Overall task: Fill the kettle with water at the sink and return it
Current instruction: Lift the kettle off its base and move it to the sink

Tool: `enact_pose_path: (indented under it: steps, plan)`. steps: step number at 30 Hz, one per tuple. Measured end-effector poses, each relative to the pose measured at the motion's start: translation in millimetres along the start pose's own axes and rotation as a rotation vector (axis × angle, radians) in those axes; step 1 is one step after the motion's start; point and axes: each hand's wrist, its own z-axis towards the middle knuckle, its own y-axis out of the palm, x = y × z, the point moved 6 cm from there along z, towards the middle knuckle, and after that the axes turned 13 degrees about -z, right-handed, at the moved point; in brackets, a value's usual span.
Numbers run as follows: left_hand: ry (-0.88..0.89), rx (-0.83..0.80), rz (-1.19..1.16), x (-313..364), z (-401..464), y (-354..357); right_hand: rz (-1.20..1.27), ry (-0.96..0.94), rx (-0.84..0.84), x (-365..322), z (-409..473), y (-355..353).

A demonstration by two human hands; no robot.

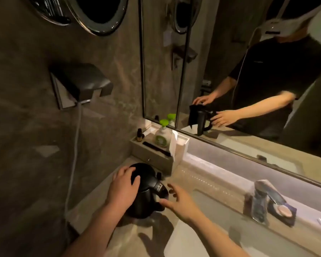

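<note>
Hands: two; left hand lies spread flat on the kettle's lid, right hand hangs open, fingers apart, just beside the handle.
Kettle: one, matte black, rounded, standing upright on the stone counter, left of the sink.
Faucet: one, shiny metal, right.
Soap bottle: one, green pump, in the far tray.
Mirror: one, far wall.
</note>
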Motion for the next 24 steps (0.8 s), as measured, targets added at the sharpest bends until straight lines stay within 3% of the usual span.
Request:
enact_pose_path:
  steps: [7,14,24]
  plan:
    - [0.039,0.024,0.058,-9.9,6.4,3.6,0.349,-0.014,-0.049,-10.9,17.1,28.4]
    - [-0.064,-0.045,-0.156,-14.8,24.2,-3.6,0.509,-0.07,0.085,-31.9,7.9,12.0]
    - [0.238,-0.211,-0.345,94.1,14.9,13.5,0.478,-0.085,0.316,-0.6,-38.4,-79.1]
